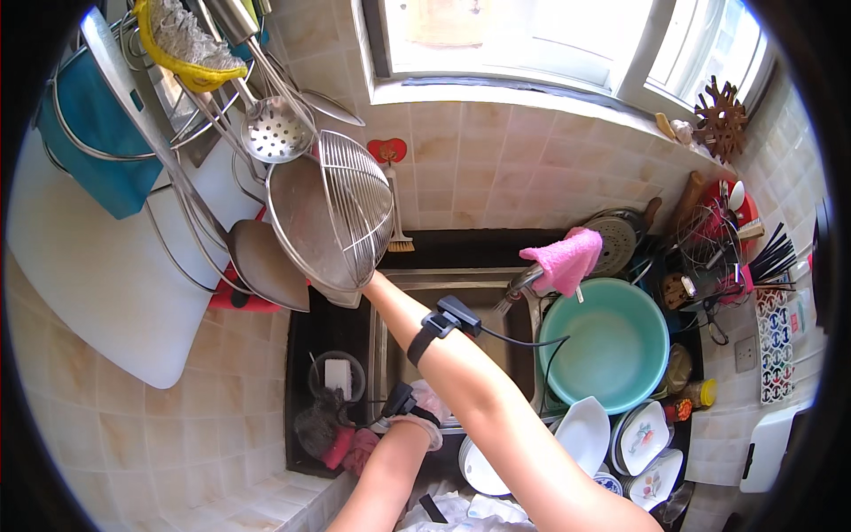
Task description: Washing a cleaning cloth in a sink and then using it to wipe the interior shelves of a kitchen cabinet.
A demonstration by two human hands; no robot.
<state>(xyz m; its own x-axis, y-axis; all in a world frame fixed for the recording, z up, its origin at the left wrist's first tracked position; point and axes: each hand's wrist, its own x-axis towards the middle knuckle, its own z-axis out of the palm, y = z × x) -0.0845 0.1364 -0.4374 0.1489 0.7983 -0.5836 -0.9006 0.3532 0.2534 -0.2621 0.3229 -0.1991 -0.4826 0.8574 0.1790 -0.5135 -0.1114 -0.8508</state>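
Note:
My right forearm reaches across the sink [465,274] to the upper left, with a black strap and a small device on it. My right hand is hidden behind a hanging wire-and-metal strainer [312,226]; whether it holds anything is hidden too. A pale container [346,297] shows just below the strainer. At the sink's front edge is my left hand [429,398] in a thin translucent glove, partly covered by my right forearm. Its fingers are not clear. Left of it are a steel-wool scrubber [316,425], a pink cloth [362,449] and a bowl with a white block [338,378].
A slotted skimmer [276,130], whisk [286,83] and spatula [269,266] hang at left. A pink cloth [568,259] drapes over the faucet [525,279]. Right of the sink stand a turquoise basin [605,346] and stacked plates [585,432]. A cable crosses the sink.

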